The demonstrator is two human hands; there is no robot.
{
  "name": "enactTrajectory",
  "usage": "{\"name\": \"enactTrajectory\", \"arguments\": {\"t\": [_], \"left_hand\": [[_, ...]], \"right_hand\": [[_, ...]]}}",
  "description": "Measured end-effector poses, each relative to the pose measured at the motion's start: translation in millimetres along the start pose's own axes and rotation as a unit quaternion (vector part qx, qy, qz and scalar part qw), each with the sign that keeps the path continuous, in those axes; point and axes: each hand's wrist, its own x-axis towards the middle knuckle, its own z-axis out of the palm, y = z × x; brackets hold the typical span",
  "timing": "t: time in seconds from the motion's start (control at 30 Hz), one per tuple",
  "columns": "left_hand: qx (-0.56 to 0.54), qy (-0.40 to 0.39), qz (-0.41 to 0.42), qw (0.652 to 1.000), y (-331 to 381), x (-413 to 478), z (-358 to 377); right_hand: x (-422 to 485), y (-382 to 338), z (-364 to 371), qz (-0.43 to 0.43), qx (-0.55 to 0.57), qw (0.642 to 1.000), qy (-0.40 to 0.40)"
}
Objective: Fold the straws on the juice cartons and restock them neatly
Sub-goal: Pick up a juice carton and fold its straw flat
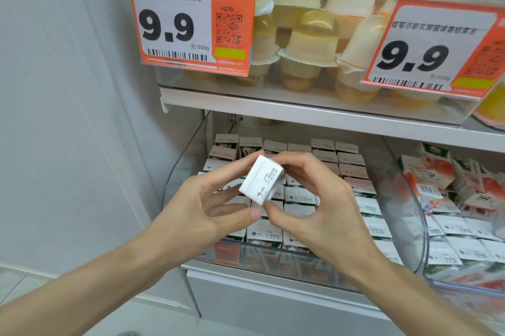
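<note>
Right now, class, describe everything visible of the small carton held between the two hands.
The carton is a small white paperboard box with grey print and a fold seam on its facing side. It is tilted, one corner down, above the stocked clear bin. The left hand and right hand pinch it from either side. No straw shows.

Cartons [297, 196] in bin [407, 199] — under jelly cups [311, 43]

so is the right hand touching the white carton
Touching: head view shows the right hand pinching the carton, fingers on its upper edge, thumb under its lower corner.
</note>
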Motion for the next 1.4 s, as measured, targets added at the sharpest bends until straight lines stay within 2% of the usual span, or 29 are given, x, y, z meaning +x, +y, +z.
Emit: {"name": "enactTrajectory", "arguments": {"t": [0.03,0.1,0.17,0.23,0.3,0.37,0.47,0.63,0.73,0.9,0.97,1.07,1.13,1.17,1.27,1.33,1.4], "left_hand": [[0.008,-0.002,0.005,1.000,1,0,0],[0.020,-0.012,0.016,1.000,3,0,0],[0.019,-0.025,0.013,0.999,4,-1,0],[0.040,-0.039,0.005,0.998,2,-2,-1],[0.085,-0.047,0.005,0.995,-1,-3,0],[0.126,-0.050,0.020,0.991,-5,-3,2],[0.134,-0.039,0.040,0.989,-6,-3,5],[0.095,0.032,0.054,0.993,-6,1,5],[0.089,0.039,0.061,0.993,-6,3,5],[0.069,0.041,0.062,0.995,-4,3,4],[0.059,0.042,0.064,0.995,-4,4,4],[0.034,0.062,0.073,0.995,-3,5,2],[0.017,0.073,0.075,0.994,-2,6,1],[0.011,0.076,0.078,0.994,-2,6,0],[0.005,0.085,0.080,0.993,-2,7,-1],[0.007,0.090,0.077,0.993,-2,7,-1],[0.002,0.088,0.073,0.993,-2,7,-1]], "right_hand": [[0,-1,1,0.025,0.020,0.999,0.003],[3,-6,1,0.139,0.119,0.983,0.010],[9,-11,-1,0.290,0.229,0.929,0.009],[14,-14,-5,0.386,0.323,0.864,0.001],[17,-15,-8,0.440,0.404,0.802,-0.003],[19,-18,-11,0.478,0.445,0.757,-0.019],[18,-19,-12,0.499,0.454,0.737,-0.038],[18,-18,-11,0.483,0.437,0.755,-0.081],[16,-20,-9,0.460,0.422,0.771,-0.121],[16,-19,-9,0.436,0.396,0.797,-0.134],[17,-18,-8,0.424,0.358,0.820,-0.138],[19,-11,-5,0.389,0.260,0.875,-0.122],[18,-6,-5,0.378,0.211,0.894,-0.112],[16,-6,-5,0.349,0.170,0.913,-0.121],[9,-4,-6,0.172,0.033,0.974,-0.145],[6,-3,-5,0.110,0.027,0.985,-0.134],[7,-3,-4,0.105,0.040,0.987,-0.118]]}}
